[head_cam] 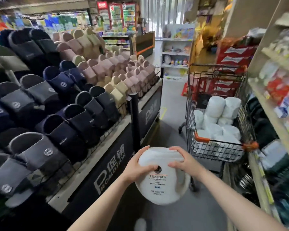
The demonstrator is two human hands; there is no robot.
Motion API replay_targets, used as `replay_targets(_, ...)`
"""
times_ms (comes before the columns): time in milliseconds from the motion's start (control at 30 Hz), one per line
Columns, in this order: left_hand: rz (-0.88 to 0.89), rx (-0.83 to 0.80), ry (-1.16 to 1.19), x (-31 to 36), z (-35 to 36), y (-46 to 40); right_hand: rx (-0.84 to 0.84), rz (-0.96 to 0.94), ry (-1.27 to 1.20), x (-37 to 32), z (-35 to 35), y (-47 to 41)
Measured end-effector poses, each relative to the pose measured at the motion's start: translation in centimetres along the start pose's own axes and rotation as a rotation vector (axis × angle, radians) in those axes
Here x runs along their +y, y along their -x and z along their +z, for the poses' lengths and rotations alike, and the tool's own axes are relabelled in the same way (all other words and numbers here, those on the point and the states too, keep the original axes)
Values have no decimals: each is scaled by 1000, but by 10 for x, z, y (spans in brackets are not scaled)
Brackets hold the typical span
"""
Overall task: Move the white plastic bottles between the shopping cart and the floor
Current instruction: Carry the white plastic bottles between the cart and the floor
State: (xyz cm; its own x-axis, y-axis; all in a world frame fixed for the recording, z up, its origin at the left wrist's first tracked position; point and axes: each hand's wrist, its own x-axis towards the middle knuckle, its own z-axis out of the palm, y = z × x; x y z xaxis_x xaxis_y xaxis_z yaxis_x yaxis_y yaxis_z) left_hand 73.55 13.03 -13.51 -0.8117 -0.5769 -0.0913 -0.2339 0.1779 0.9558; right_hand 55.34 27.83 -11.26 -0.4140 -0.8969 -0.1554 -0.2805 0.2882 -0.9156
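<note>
White plastic, round and labelled, the bottle [162, 175] is held up in the aisle, above the floor [173, 214] and just short of the cart [218, 147]. Both hands are clamped on its upper end: the left hand [138, 165] curls round the left side with the thumb across the front, the right hand [183, 160] grips the right side. More white bottles [215, 117] lie heaped in the cart's wire basket. Slippers [57, 97] fill a rack on the left, and stocked shelves [277, 97] stand on the right.
</note>
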Motion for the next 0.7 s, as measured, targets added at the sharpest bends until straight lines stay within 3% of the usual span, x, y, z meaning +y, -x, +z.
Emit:
replay_targets(333,171,-316,-169,51,-15,-264,234,118,-103,4,-115,-152)
replay_targets(700,252,-526,-223,62,50,-492,444,203,-163,54,-241,-278)
